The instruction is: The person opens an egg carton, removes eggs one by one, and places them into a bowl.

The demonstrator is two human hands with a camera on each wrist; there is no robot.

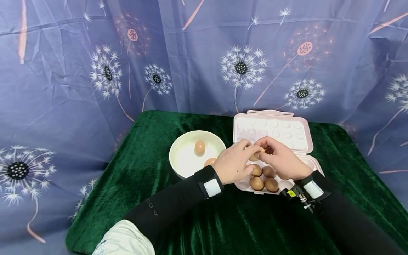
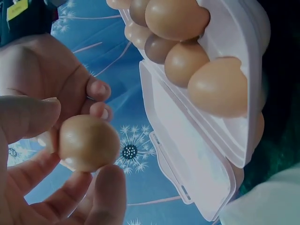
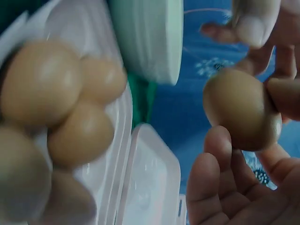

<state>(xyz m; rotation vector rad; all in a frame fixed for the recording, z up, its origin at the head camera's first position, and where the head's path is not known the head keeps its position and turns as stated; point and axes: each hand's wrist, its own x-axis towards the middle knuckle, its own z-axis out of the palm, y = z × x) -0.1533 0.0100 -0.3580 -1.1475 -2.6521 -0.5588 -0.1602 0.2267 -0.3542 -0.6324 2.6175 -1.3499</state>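
Note:
A brown egg (image 2: 89, 143) is held up between both hands above the pink egg carton (image 1: 276, 153). My left hand (image 1: 234, 161) curls its fingertips against the egg from one side. From the other side my right hand (image 1: 283, 159) holds the same egg (image 3: 241, 110), its fingertips round the shell. In the head view the fingers partly cover this egg. Several brown eggs (image 1: 271, 184) sit in the carton's cups just below the hands. A pale bowl (image 1: 178, 152) stands left of the carton, with an egg (image 1: 199, 147) and another egg (image 1: 210, 162) in it; the left hand hides part of the bowl.
The carton's lid (image 1: 299, 136) lies open toward the back. Dark green velvety cloth (image 1: 137, 170) covers the table. Behind it hangs a blue curtain (image 1: 197, 71) with dandelion prints. A band with a small device (image 1: 298, 193) is on the right wrist.

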